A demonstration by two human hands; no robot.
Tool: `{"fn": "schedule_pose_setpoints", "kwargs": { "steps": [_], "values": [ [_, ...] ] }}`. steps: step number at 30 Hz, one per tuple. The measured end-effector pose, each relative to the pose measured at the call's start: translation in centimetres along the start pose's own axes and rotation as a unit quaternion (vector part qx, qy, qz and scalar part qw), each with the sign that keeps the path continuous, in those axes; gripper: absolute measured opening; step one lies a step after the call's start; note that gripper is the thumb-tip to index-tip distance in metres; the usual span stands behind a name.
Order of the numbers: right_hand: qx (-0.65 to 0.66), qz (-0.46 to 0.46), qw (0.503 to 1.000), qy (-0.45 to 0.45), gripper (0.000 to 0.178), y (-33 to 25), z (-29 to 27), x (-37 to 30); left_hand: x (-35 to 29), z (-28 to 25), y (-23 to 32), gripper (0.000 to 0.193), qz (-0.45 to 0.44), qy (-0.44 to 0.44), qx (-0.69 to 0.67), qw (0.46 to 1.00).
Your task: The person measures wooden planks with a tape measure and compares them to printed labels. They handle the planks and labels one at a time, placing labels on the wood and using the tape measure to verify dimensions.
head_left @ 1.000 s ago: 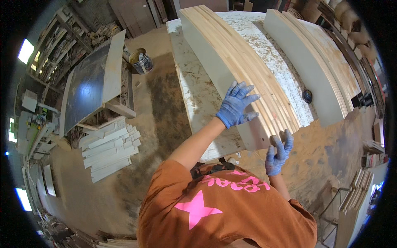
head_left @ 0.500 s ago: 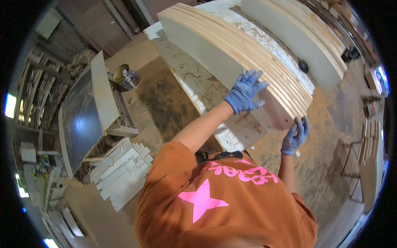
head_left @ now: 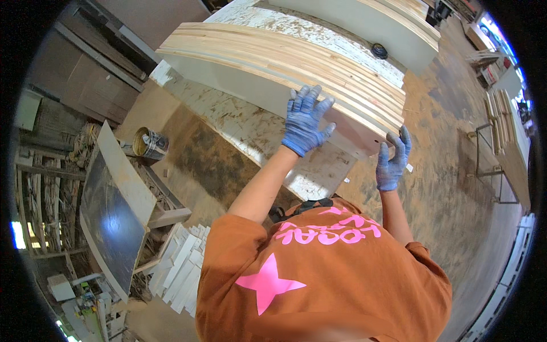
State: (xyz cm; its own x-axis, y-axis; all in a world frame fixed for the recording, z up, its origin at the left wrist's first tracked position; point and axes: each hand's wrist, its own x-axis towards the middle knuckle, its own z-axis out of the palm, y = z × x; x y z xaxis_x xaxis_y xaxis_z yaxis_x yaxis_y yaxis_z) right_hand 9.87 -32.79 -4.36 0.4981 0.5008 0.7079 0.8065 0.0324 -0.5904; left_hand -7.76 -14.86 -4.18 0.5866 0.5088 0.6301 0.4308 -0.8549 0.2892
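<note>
A row of boards [head_left: 273,57] stands on edge, pressed face to face, their pale wood edges facing up and a smooth light-grey face [head_left: 228,80] toward me. My left hand [head_left: 307,119], in a blue-grey knitted glove, lies with spread fingers against the nearest board, fingertips at its upper edge. At the right end of the row is my right hand [head_left: 392,162], gloved alike. Its fingers point up and apart beside the nearest board's corner; whether they touch it I cannot tell. Small dark holes show near that corner.
The boards rest on a worn white-topped bench [head_left: 310,185]. Behind them stands another board row [head_left: 393,34], with a black coil [head_left: 379,51] between. A bucket [head_left: 150,142], a tilted dark panel [head_left: 114,219] and stacked white strips [head_left: 181,268] are at left. More boards [head_left: 507,122] lie on a right-hand rack.
The view has turned, so the boards and bench appear farther left and higher. My left hand stays against the nearest board. My right hand's fingers have spread at the board end.
</note>
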Motion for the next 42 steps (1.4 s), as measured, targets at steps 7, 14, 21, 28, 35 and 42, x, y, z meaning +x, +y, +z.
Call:
{"fn": "schedule_pose_setpoints", "kwargs": {
  "steps": [7,14,21,28,35,42],
  "values": [
    [-0.014,-0.012,1.000,0.009,0.033,0.3,0.1,0.1,0.8,-0.2,0.1,0.061,0.005,-0.007,0.007,1.000],
    [0.031,0.003,1.000,0.001,0.038,0.4,0.0,-0.1,0.8,0.4,0.4,0.062,0.001,0.002,0.012,1.000],
    [0.029,0.031,0.999,0.023,0.046,0.8,-0.2,-2.1,0.3,-0.3,0.6,0.059,0.004,0.012,0.018,1.000],
    [0.169,0.214,0.962,0.023,0.039,2.4,0.1,-4.8,0.0,-0.5,0.4,0.053,0.022,0.049,0.016,0.998],
    [0.215,0.259,0.933,-0.130,0.033,2.0,-0.1,-4.9,-0.2,-3.3,-0.5,0.052,0.034,0.008,0.036,0.999],
    [0.069,0.073,0.978,-0.182,0.038,3.4,0.2,-6.6,-1.0,-7.1,-6.7,0.053,0.074,-0.075,0.114,0.988]
  ]
}}
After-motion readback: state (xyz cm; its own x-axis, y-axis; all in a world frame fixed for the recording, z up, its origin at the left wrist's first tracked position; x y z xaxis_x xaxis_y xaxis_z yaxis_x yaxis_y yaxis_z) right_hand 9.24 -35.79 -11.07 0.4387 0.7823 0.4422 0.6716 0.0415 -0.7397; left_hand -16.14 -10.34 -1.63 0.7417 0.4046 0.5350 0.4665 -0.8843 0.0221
